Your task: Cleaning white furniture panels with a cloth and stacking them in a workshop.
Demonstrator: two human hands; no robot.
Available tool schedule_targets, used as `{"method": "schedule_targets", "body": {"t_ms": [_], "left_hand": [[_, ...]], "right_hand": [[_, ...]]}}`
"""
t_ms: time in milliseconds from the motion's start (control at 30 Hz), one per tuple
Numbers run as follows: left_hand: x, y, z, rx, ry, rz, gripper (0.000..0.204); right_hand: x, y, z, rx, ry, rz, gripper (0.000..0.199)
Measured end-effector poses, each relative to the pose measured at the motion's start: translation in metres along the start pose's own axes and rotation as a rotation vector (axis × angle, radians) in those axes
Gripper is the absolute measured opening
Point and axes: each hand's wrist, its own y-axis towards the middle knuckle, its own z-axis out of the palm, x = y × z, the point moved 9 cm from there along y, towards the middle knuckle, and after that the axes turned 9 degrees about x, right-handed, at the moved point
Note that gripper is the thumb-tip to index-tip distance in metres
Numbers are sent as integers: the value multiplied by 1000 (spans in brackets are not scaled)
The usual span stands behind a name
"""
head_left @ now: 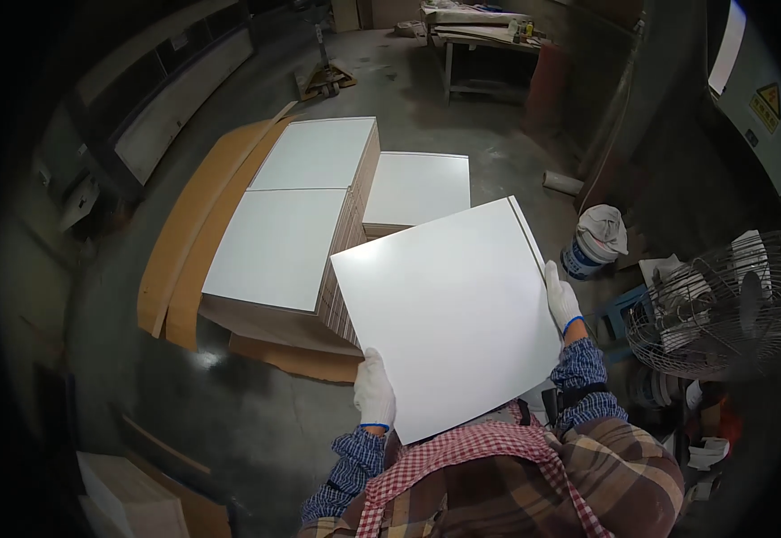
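So the person is carrying a big square white panel [448,314], held out flat in front of the chest and tilted a bit. Both hands wear white work gloves with blue cuffs. The left hand [374,390] is clamped on the near corner edge, and the right hand [562,300] is closed along the right edge, fingers curled over it. Gripping opposite sides like that probably keeps a wide, thin sheet from flexing or swinging.

Just to the left of the held panel, on the concrete floor [256,412], sits a tall stack of white panels [296,220], two piles end to end, with a lower stack [417,188] tucked behind. They rest on brown boards [202,233], most likely to keep the bottom sheets off the dusty floor. You can see the striped edges of the stack on the side facing the person.

Off to the right there's a white bucket [587,251] with a blue band near the bottom and a cloth draped on top, and a wire-caged fan [722,300]. Upper right, on a grey-green cabinet [758,117], there's a yellow triangular warning sign [769,99]. A cluttered counter [480,40] stands at the back.
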Motion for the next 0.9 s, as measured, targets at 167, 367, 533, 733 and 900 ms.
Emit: {"method": "schedule_targets", "body": {"t_ms": [167,367,533,733,900], "left_hand": [[-1,68,65,59,12,121,69],[12,132,144,28,181,297,50],[7,195,209,-4,53,-16,54],[-123,211,239,35,-116,-409,92],[-125,252,273,-67,-504,-527,83]], "right_hand": [[-16,149,-6,-24,-445,-309,52],[2,255,36,136,-771,-533,53],[91,365,46,278,-501,-145,74],[187,496,87,526,-591,-273,96],[257,562,147,641,-606,-416,93]]}}
